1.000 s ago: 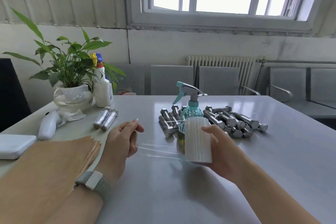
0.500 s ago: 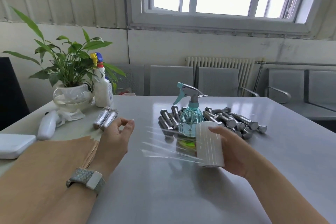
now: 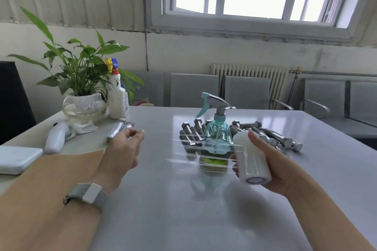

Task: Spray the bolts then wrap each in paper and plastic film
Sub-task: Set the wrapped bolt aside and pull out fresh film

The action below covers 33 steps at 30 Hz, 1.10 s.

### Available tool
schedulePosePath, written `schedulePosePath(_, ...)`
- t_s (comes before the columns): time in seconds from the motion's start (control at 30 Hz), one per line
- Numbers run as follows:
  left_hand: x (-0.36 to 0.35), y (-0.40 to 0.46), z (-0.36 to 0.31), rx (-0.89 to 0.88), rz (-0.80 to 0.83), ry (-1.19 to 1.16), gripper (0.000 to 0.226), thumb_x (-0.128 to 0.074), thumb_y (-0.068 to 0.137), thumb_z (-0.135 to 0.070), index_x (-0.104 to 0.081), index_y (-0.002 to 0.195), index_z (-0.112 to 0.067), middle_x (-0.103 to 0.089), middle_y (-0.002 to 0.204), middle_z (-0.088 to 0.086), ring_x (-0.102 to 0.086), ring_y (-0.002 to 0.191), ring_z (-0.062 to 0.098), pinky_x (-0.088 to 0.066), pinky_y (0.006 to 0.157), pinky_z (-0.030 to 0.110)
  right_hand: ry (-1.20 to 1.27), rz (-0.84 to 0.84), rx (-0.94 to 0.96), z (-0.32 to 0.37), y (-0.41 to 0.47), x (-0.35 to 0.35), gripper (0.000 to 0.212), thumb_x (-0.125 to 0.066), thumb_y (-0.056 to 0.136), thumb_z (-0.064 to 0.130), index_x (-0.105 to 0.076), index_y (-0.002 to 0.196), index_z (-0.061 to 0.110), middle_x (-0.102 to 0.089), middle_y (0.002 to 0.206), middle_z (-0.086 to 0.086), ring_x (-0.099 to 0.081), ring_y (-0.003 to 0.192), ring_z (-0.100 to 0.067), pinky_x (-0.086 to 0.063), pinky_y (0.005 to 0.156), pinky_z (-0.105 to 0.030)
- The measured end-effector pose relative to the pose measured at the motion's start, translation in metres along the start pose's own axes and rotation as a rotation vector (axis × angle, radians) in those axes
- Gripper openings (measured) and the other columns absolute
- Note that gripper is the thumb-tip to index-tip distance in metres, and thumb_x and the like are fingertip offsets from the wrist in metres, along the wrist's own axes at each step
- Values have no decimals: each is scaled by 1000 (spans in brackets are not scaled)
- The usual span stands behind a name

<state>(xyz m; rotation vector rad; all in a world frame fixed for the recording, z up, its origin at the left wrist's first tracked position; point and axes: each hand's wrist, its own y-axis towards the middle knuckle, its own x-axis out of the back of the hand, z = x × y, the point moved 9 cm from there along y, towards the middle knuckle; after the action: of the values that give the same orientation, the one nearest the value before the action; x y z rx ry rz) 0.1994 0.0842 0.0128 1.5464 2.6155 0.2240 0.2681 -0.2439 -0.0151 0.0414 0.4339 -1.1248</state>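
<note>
Right hand (image 3: 271,161) grips the roll of plastic film (image 3: 250,159), fingers curled round it, roll tilted with its core end toward the camera, held above the table (image 3: 204,210) just in front of the spray bottle (image 3: 217,130). A loose sheet of film (image 3: 200,155) streams off the roll to the left, in front of the bottle; its free edge is too faint to place exactly. Left hand (image 3: 124,149) holds nothing: thumb and fingers lightly curled, no film visible between them. Change over the last second: earlier the left fingertips sat close to the film's free end with the roll nearer centre; now the hands are farther apart, roll shifted right, and more film is paid out. Judgement: a length of film is being drawn for wrapping. Pile of bare bolts (image 3: 273,138) lies behind and right of the bottle; two wrapped bolts (image 3: 119,130) lie near the left hand. Sheets of brown paper (image 3: 61,167) lie under the left forearm. Most bolts remain unwrapped, so the task is at an early stage.
</note>
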Motion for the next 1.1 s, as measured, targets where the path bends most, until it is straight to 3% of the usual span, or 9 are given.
schedulePosePath(0.07, -2, -3, -2, 77, 57, -260, 23, -48, 100, -16, -47, 76, -15, -21, 36, -6, -14, 29, 8, -11, 36, 17, 48, 81, -40, -1, -2, -4, 56, -72, 76, 42, -68, 113, 0, -64, 101, -24, -68, 83, -36, -59, 71, -42)
schedulePosePath(0.17, -8, -7, -11, 142, 207, -630, 22, -49, 91, -21, -48, 69, -19, -21, 32, -6, -9, 34, 11, -12, 39, 24, 66, 156, -51, -1, -5, -11, 66, -93, 50, 31, -73, 106, 0, -65, 98, -21, -69, 82, -34, -59, 70, -41)
schedulePosePath(0.3, -4, -9, -14, 178, 232, -659, 22, -47, 91, -25, -41, 70, -19, -22, 31, -4, -10, 32, 9, -15, 36, 21, 58, 86, -17, 2, -4, -2, 86, -100, 37, 33, -71, 112, 4, -69, 99, -20, -71, 84, -33, -60, 71, -46)
schedulePosePath(0.4, 6, -5, -5, 191, 146, -452, 29, -43, 101, -23, -46, 72, -18, -21, 33, -7, -18, 26, 7, -10, 35, 20, 21, 44, -14, 4, -5, 3, 91, -94, 50, 31, -57, 126, -3, -66, 118, -26, -69, 101, -38, -58, 84, -54)
schedulePosePath(0.6, 42, 14, -1, 55, -91, 231, 25, -57, 98, -26, -58, 79, -9, -53, 54, 8, -35, 31, 14, -29, 37, 17, 14, -1, -51, 12, -13, 12, 66, -78, 74, 44, -62, 119, -1, -61, 104, -24, -66, 87, -39, -56, 80, -47)
schedulePosePath(0.7, 62, 16, -20, -88, -223, 666, 24, -59, 93, -33, -61, 74, -20, -65, 63, -1, -55, 54, 18, -37, 52, 29, -67, 60, -60, 17, -22, 8, 68, -88, 57, 32, -70, 113, -2, -63, 106, -25, -67, 92, -38, -57, 81, -48)
schedulePosePath(0.83, 68, 13, -15, -80, -169, 1053, 25, -50, 96, -38, -51, 74, -25, -61, 66, -6, -56, 70, 20, -40, 62, 34, -133, -2, -32, 19, -31, 24, 82, -101, 32, 35, -74, 103, 5, -67, 91, -18, -69, 82, -32, -60, 70, -45)
schedulePosePath(0.97, 50, -24, -3, -198, -106, 1359, 27, -34, 98, -45, -38, 78, -26, -61, 76, -5, -59, 75, 24, -40, 62, 33, -285, -111, -47, 13, -45, 46, 109, -102, 22, 33, -59, 118, 5, -70, 97, -25, -69, 88, -43, -59, 72, -53)
schedulePosePath(1.1, 27, -51, 8, -258, -18, 1547, 22, -24, 101, -43, -39, 95, -28, -69, 94, -3, -69, 92, 17, -45, 67, 29, -577, -294, 25, 18, -53, 58, 94, -87, 50, 66, -55, 118, 10, -70, 95, -13, -69, 81, -27, -55, 70, -37)
